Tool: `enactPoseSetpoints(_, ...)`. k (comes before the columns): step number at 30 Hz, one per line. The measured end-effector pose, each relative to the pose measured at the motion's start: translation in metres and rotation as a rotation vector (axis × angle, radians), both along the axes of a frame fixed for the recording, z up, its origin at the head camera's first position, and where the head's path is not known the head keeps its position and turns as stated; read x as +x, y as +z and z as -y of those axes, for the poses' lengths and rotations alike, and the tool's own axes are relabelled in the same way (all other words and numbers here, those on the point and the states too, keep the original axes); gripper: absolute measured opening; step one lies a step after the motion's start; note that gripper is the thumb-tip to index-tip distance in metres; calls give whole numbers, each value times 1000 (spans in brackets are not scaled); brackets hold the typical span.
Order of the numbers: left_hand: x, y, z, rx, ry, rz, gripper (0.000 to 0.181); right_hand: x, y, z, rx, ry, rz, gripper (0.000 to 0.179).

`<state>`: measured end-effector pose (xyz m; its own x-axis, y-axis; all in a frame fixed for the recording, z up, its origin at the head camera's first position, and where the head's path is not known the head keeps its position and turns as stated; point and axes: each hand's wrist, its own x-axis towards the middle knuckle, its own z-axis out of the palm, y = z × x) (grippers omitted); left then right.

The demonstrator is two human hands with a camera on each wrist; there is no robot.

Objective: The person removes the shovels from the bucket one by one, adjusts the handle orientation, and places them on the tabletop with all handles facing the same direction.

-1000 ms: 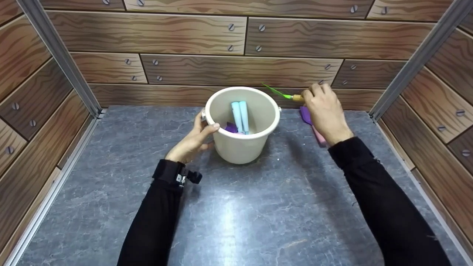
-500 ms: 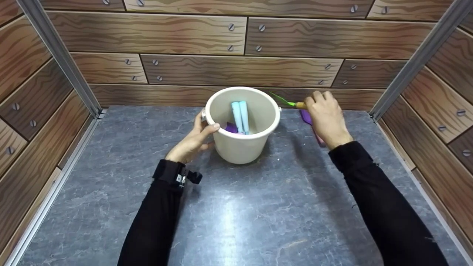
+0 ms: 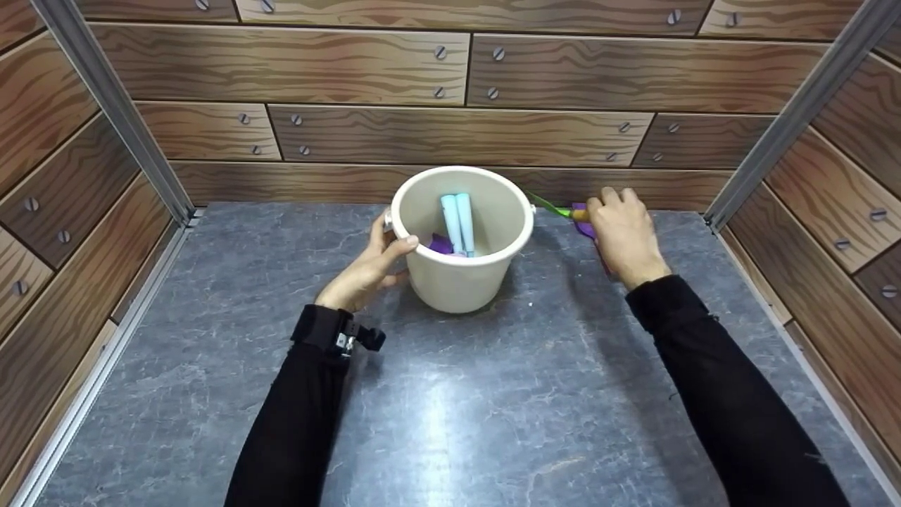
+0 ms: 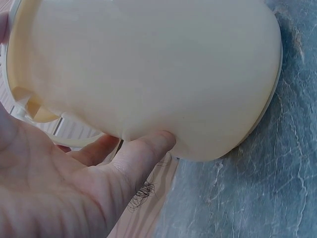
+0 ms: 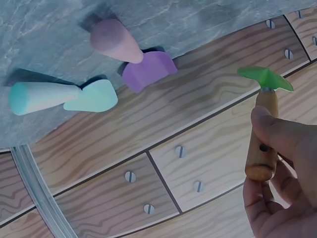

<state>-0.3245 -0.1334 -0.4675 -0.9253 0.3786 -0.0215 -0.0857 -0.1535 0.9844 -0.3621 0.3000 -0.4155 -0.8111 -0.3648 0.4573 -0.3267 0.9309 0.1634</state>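
A cream bucket (image 3: 457, 285) stands upright mid-floor. My left hand (image 3: 362, 274) grips its left side, thumb by the rim and other fingers against the outer wall. In the left wrist view my fingertips (image 4: 161, 141) touch that wall. Inside the bucket lean light blue handles (image 3: 459, 222) beside a purple piece (image 3: 441, 243). Farther right, my right hand (image 3: 625, 236) holds a small garden trowel (image 5: 262, 134) by its wooden handle, green blade toward the bucket rim. Near it on the floor lies a purple shovel (image 5: 148, 72) with a pink handle.
A teal shovel (image 5: 91, 96) with a pale handle lies beside the purple one in the right wrist view; my hand hides it in the head view. Wood-patterned walls (image 3: 373, 134) close off the back and sides, with metal corner posts (image 3: 785, 113).
My right hand has lowered with the trowel toward the floor, now covering more of the purple shovel. My left hand and the bucket have stayed put.
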Motion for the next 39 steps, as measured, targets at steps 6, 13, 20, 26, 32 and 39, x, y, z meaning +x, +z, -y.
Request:
enactPoseSetpoints(6, 1, 1, 0, -10, -1, -7, 114, 0, -7, -2, -11, -9, -4, 15)
enactPoseSetpoints(13, 2, 2, 0, -22, 6, -9, 112, 0, -14, -3, 7, -19, 4, 15)
enactPoseSetpoints(20, 3, 3, -1, -15, 9, -1, 110, 0, -21, -3, -29, -57, 25, 17)
enactPoseSetpoints(26, 3, 3, -1, -12, 13, 3, 111, -2, -25, -4, 8, -60, 27, 21)
enactPoseSetpoints(32, 3, 3, -1, -8, 10, 2, 111, -2, -28, -2, 11, -72, 47, 25)
enactPoseSetpoints(39, 1, 1, 0, -29, 9, -11, 117, 0, -31, 5, -27, -95, 102, 22)
